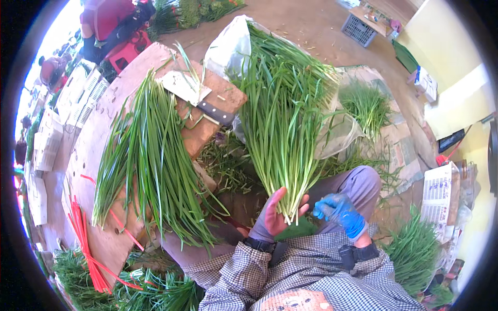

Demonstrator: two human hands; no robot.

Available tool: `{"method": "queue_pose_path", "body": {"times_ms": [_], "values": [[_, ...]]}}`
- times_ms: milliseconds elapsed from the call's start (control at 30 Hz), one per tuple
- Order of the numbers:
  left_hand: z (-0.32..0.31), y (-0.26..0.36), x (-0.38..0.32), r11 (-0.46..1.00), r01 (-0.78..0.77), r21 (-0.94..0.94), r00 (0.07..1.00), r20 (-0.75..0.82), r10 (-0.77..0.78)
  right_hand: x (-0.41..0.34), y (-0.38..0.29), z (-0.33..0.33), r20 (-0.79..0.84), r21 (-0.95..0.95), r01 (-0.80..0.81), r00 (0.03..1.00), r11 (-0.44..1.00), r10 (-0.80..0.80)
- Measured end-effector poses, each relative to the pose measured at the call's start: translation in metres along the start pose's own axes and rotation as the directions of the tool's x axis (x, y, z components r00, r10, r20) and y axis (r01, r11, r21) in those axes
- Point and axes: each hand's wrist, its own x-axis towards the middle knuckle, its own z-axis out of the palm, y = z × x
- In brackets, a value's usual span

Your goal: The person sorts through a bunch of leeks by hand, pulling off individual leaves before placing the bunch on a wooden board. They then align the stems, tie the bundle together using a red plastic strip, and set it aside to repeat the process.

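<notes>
My left hand (275,217), in a fingerless-looking glove, cups the pale stem ends of a bunch of flat-leaved Chinese chives (286,171). The leaves spread away from me over a larger heap (284,77) on a white plastic bag (227,48). To the right of the stems, not touching them, is my right hand (340,214) in a blue rubber glove, its fingers curled; no held item shows. More chives (151,155) lie on a wooden board (107,128) at my left. A cleaver (194,93) with a dark riveted handle rests on a reddish block (225,87) beyond them.
Red ties (87,252) lie at the board's near left edge. Tied green bundles (155,291) are at lower left. A smaller chive pile (365,107) lies on sheeting at right, with a white crate (437,194) nearer. Another person (107,23) sits at upper left by a red stool (124,52).
</notes>
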Motion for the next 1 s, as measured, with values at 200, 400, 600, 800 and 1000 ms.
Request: {"method": "queue_pose_path", "body": {"times_ms": [200, 400, 600, 800, 1000], "values": [[-0.011, 0.004, 0.005, 0.992, 0.121, 0.026, 0.991, 0.046, -0.122, 0.011, 0.029, 0.016, 0.011, -0.368, 0.128, 0.991, 0.921, -0.133], [0.004, 0.006, -0.001, 0.867, 0.094, 0.489, 0.972, -0.235, 0.027, 0.033, 0.022, 0.029, 0.045, -0.269, 0.095, 0.995, 0.959, -0.086], [0.004, 0.013, -0.007, 0.097, -0.242, 0.965, 0.890, 0.180, 0.420, 0.029, 0.027, 0.044, 0.151, -0.020, 0.217, 0.966, 0.976, -0.212], [0.085, 0.016, -0.036, -0.725, 0.247, 0.643, 0.945, 0.007, 0.328, 0.013, 0.019, 0.054, 0.134, 0.338, 0.207, 0.955, 0.918, -0.265], [0.097, -0.007, -0.036, -0.889, 0.238, 0.391, 0.919, 0.205, 0.336, -0.004, 0.000, 0.049, 0.056, 0.553, 0.040, 0.995, 0.832, -0.086]]}}
